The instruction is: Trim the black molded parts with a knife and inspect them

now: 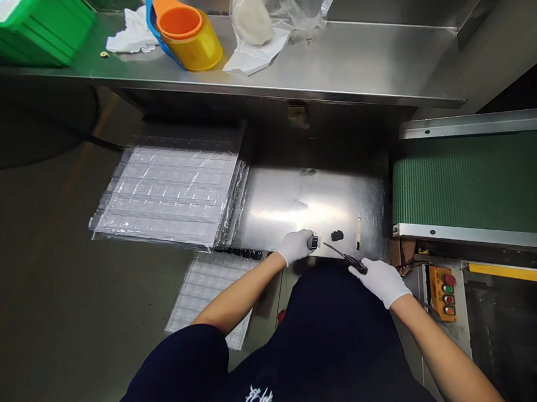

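My left hand point(294, 246), in a white glove, is closed around a small black part point(312, 242) near the front edge of the steel table. A tiny pale piece shows at the part's right side. My right hand point(385, 281), also gloved, grips a thin pointed tool with a black handle point(355, 264). Its slim shaft points left, with the tip a little apart from the black part. Just beyond the tip lies another small black piece point(337, 235) on the table. To its right rests a slim, light-coloured tool with a dark end point(358, 233).
Stacked clear plastic trays point(167, 193) stand on the left, with another tray point(215, 290) lower down. A green conveyor belt point(479, 180) and a button box point(442, 293) are on the right. The shelf point(377, 61) bears a green bin point(54, 23), an orange-and-yellow container point(192, 40) and a plastic bag point(303, 2).
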`<state>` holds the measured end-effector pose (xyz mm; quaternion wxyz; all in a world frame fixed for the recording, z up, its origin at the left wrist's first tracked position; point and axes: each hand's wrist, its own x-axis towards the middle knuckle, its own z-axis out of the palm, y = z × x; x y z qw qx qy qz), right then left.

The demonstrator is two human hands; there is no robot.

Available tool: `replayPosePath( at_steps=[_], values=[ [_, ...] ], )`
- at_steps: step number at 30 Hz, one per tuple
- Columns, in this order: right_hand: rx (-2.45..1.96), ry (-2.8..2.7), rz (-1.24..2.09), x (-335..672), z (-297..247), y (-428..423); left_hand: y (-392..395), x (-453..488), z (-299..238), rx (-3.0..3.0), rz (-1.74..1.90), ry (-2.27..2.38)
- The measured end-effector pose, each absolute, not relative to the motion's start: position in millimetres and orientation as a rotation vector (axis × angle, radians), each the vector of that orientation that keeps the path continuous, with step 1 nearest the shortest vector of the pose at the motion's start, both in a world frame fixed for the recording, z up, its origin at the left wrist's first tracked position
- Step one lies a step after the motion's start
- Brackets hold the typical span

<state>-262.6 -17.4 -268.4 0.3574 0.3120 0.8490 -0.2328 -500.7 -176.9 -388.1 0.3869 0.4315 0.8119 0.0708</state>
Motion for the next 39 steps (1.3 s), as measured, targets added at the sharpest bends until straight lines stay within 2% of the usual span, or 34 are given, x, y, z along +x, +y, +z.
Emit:
replayPosePath(
  at_steps=[13,31,39],
  values=[
    [0.789,2.160,-0.824,-241.4,-252.2,-2.1,-182.2,-473.6,-388.8,0.740,0.476,2.057],
    [0.645,2.215,-0.870,-190.6,-283.8,33.5,-174.4,-425.3,-390.9,0.408,0.684,2.225],
    [0.627,2.224,-0.882,-169.7,-299.7,48.0,-196.0,-413.8,-400.5,0.102,0.969,1.942]
  ],
)
